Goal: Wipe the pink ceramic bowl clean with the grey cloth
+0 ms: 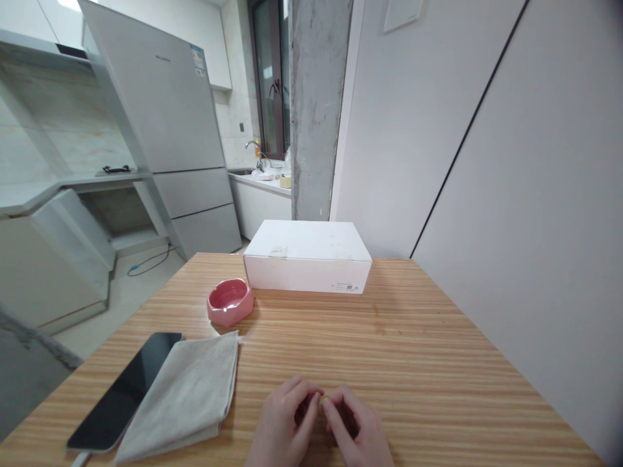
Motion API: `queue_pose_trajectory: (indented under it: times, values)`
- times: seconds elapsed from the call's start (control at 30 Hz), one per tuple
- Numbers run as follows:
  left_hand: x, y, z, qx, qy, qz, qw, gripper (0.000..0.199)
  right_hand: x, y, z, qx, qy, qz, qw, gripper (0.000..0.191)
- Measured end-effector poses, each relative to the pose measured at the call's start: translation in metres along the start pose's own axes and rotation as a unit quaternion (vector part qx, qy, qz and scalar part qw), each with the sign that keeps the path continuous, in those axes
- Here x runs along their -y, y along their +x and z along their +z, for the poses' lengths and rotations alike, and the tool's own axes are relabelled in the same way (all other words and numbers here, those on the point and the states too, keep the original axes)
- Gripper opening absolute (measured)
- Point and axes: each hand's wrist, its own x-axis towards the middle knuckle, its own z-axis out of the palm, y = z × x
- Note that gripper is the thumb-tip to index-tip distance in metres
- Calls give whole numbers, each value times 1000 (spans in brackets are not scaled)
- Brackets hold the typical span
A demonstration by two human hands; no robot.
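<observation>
At the front of the wooden table point(409, 363), my left hand point(287, 425) and my right hand point(357, 428) rest close together. Each has its thumb and index finger pinched, the fingertips of the two hands almost meeting. Whatever lies between the fingertips, if anything, is too small to make out. A folded grey cloth point(189, 389) lies left of my left hand, apart from it. Under the cloth's left edge is a black-screened phone point(124, 395) with a white cable at its near end. Farther back stands a pink faceted bowl point(230, 314).
A closed white box point(306, 272) sits at the table's far edge. A white wall panel point(487, 194) runs along the right side. Behind the table are a grey pillar point(316, 117), a tall fridge point(170, 97) and a sink counter point(263, 201).
</observation>
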Motion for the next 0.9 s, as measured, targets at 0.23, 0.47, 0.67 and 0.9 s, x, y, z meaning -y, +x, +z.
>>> queue_pose_trajectory:
  times: [0.23, 0.47, 0.67, 0.9]
  values:
    - [1, 0, 1, 5, 3, 0, 1000, 25, 3, -1, 2, -19, 4, 4, 1000, 37]
    - [-7, -4, -16, 88, 46, 36, 994, 20, 3, 0, -3, -13, 1, -6, 1000, 43]
    - [19, 41, -124, -148, 91, 19, 985, 34, 11, 0, -11, 19, -16, -41, 999, 63]
    - [104, 86, -162, -194, 168, -172, 951, 83, 8, 2, -7, 18, -21, -26, 999, 59]
